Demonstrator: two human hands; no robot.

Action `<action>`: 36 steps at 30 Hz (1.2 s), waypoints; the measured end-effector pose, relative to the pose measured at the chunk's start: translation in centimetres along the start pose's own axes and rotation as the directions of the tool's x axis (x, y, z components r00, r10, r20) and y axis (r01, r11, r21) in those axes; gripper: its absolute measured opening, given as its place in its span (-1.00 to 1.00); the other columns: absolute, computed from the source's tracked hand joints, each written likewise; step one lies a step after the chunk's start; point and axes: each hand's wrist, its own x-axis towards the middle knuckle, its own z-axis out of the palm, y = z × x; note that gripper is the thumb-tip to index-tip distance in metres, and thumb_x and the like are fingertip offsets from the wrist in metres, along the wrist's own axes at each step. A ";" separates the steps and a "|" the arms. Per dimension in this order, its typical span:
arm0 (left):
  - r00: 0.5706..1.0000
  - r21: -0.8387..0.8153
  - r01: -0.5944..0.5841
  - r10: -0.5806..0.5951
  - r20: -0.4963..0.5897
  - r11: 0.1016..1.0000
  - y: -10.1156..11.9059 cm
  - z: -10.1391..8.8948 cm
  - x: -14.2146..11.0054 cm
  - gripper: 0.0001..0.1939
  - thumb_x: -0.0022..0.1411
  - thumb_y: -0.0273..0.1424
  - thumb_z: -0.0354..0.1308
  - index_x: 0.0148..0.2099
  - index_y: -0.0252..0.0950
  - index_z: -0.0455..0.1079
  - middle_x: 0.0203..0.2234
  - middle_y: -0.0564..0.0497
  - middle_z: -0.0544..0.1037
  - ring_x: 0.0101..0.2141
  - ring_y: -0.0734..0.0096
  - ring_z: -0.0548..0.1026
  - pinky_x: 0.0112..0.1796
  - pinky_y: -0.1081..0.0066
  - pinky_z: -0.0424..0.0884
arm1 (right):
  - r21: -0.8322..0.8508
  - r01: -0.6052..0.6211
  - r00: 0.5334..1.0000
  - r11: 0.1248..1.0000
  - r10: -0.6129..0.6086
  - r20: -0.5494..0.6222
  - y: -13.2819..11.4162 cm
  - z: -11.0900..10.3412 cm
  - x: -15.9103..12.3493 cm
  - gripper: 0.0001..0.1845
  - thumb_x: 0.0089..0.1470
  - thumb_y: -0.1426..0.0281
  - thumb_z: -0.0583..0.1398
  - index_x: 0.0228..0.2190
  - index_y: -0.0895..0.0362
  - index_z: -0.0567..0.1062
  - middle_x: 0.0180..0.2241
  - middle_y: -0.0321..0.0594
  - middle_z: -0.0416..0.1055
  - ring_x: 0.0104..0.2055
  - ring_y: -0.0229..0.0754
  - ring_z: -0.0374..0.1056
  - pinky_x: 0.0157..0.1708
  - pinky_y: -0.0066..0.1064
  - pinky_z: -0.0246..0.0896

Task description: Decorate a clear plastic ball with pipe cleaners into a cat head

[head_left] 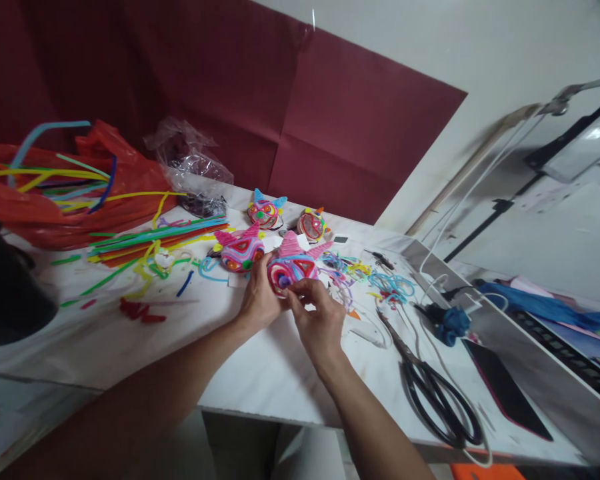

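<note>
My left hand (261,297) is closed around the left side of a pink pipe-cleaner animal head (307,267) with pointed ears, held above the table. The thumb and forefinger of my right hand (320,317) pinch at its lower front, near a purple spot; any small piece between them is hidden. Just left of it sits a similar head (240,252) in pink and light blue, with red and green eyes. Behind are a blue-eared head (265,212) and a smaller head (311,225) with an orange tip.
Bundled pipe cleaners (155,240) lie left, by a red plastic bag (135,173) of more. Black-handled scissors (430,387) and a phone-like dark slab (505,387) lie right. Coloured pipe-cleaner scraps (393,283) and white cables lie right of the hands. A black object (10,287) stands far left.
</note>
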 end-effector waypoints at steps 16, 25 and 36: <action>0.998 0.022 0.059 -0.059 0.011 0.998 0.5 -0.3 -0.1 0.00 -0.19 -0.45 0.44 0.33 -0.13 0.20 0.30 -0.21 0.41 0.33 -0.17 0.34 0.30 -0.08 0.32 | 0.400 -0.409 0.904 0.820 0.423 0.056 -0.8 -0.2 0.3 -0.80 -0.04 0.28 0.44 -0.37 0.08 0.60 -0.43 -0.23 0.65 -0.42 -0.17 0.57 -0.37 -0.37 0.54; 0.998 0.049 0.070 -0.069 -0.011 0.996 0.6 -0.1 -0.2 0.05 -0.23 -0.33 0.52 0.33 -0.17 0.19 0.27 -0.27 0.41 0.32 -0.26 0.35 0.28 -0.12 0.34 | 0.424 -0.434 0.894 0.795 0.437 0.096 -0.5 -0.8 0.0 -0.72 -0.01 0.18 0.47 -0.36 0.10 0.63 -0.46 -0.22 0.65 -0.50 -0.15 0.56 -0.50 -0.36 0.55; 0.999 0.037 0.047 -0.047 0.000 0.998 0.7 -0.1 -0.1 0.08 -0.24 -0.31 0.56 0.33 -0.15 0.18 0.27 -0.24 0.41 0.32 -0.29 0.34 0.28 -0.13 0.34 | 0.100 0.061 0.998 0.993 -0.064 0.024 -0.4 -1.6 -0.1 -0.78 0.28 0.47 0.23 -0.18 -0.01 0.68 -0.30 -0.16 0.65 -0.27 -0.10 0.59 -0.29 -0.28 0.54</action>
